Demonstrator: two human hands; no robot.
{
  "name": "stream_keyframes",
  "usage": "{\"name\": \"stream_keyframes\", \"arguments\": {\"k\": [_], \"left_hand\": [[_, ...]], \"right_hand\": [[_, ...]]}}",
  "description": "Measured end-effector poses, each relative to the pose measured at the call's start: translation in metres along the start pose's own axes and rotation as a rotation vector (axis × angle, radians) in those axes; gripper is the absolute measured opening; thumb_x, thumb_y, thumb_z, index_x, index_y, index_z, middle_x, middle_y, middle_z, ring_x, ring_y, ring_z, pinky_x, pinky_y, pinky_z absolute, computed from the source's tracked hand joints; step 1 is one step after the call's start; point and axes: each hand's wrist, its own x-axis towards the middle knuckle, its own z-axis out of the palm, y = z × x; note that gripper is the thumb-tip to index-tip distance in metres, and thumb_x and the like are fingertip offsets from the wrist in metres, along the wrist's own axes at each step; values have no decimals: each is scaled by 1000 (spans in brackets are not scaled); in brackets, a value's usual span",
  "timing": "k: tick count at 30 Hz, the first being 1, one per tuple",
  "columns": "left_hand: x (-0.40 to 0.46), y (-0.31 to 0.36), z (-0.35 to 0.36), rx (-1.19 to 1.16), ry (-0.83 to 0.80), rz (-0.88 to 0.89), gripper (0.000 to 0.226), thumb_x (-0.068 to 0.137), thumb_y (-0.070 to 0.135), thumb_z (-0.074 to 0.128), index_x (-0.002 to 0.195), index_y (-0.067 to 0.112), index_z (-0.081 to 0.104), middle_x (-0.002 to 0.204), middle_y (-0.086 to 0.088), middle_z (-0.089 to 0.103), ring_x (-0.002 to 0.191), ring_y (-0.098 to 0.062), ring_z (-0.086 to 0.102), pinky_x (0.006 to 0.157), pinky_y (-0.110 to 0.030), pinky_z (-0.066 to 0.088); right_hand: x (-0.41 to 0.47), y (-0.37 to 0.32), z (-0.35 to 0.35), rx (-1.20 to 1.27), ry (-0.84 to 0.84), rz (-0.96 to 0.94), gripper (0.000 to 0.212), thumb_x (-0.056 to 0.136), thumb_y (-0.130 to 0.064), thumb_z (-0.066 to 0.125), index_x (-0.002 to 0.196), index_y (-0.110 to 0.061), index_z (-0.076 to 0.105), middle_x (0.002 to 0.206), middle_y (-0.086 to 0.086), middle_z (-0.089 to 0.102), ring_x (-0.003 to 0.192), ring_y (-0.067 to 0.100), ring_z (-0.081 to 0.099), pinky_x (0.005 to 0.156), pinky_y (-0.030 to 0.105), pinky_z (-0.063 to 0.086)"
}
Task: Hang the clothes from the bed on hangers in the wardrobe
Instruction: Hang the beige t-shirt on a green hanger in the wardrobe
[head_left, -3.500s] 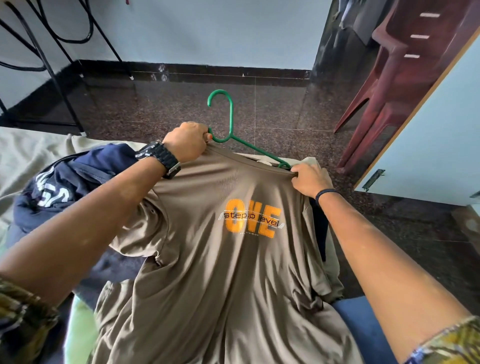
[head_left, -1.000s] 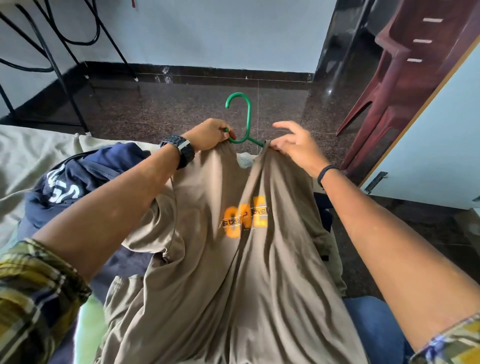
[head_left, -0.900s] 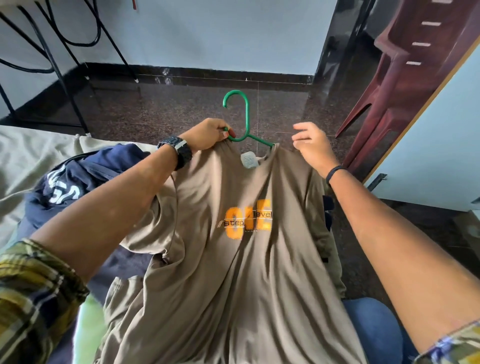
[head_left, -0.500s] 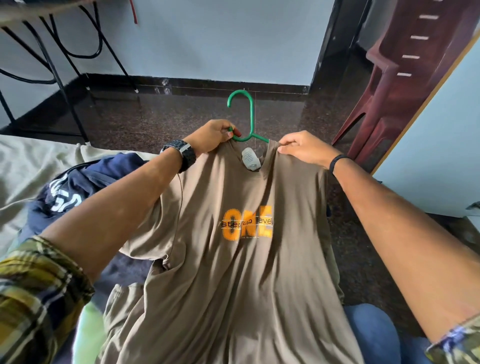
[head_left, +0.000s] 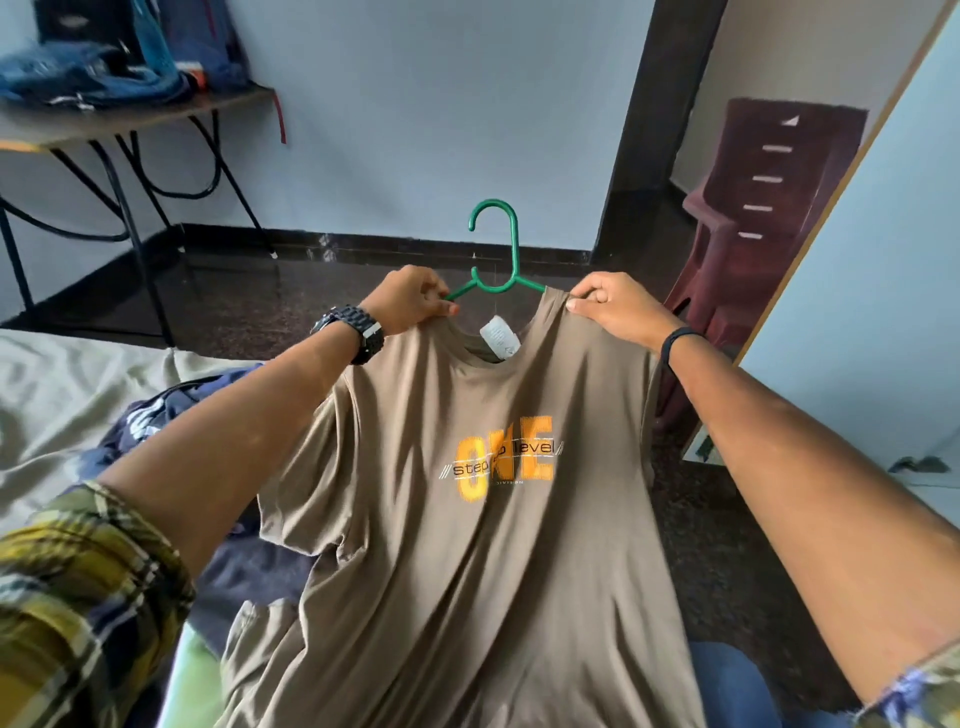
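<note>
A: Brown t-shirt (head_left: 467, 519) is up off the bed (head_left: 57, 384), held in the air on a green hanger (head_left: 498, 260). Hook points up, free. Wardrobe door (head_left: 883, 312), I think, is the pale panel at right; the rail is not in view.

B: Hands?

A: Left hand (head_left: 410, 301) clenched round the left hanger arm together with the shoulder cloth. Right hand (head_left: 613, 306) pinches the collar edge at the right shoulder, fingers curled on fabric.

B: Is the shirt seated?

A: Can't fully tell. The right hanger arm goes under the cloth; the left end is hidden by the fist. Neck label (head_left: 500, 338) hangs in the open collar.

B: Risks?

A: Main one: if the left shoulder is not really over the arm, letting go would let that side slide off and the shirt would drop to the floor (head_left: 311, 291). Second: the right pinch pulling sideways could stretch the neck or tip the hanger. Third: the hem trails low near the navy garment (head_left: 156, 415) on the bed, so a lift could drag or snag it. Also the maroon chair (head_left: 769, 208) stands near the door, so a swing that way might catch a sleeve.
</note>
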Motion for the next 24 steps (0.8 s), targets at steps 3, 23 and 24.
{"name": "stream_keyframes", "arguments": {"k": [3,23,24], "left_hand": [[-3,22,-25,-30,40,50,40,78,36,75,105,10,62,88,-1,58,82,-16,53,71,-24,36],[5,227,-197,152,394,480,20,96,24,54,89,6,62,78,-6,55,76,-23,47,60,-29,23],[6,234,-202,144,414,494,19,96,23,53,85,8,59,76,-5,53,76,-23,46,60,-29,22]], "right_hand": [[-3,-19,-25,-38,87,-24,14,92,-21,62,97,-8,67,88,5,69,85,13,62,76,24,43],[-43,-167,-216,-267,561,-347,17,95,-16,54,105,-12,67,93,8,70,88,23,62,85,42,50],[-50,-174,-223,-299,574,-366,17,95,-15,54,106,-11,67,95,8,70,88,22,61,85,39,49]]}}
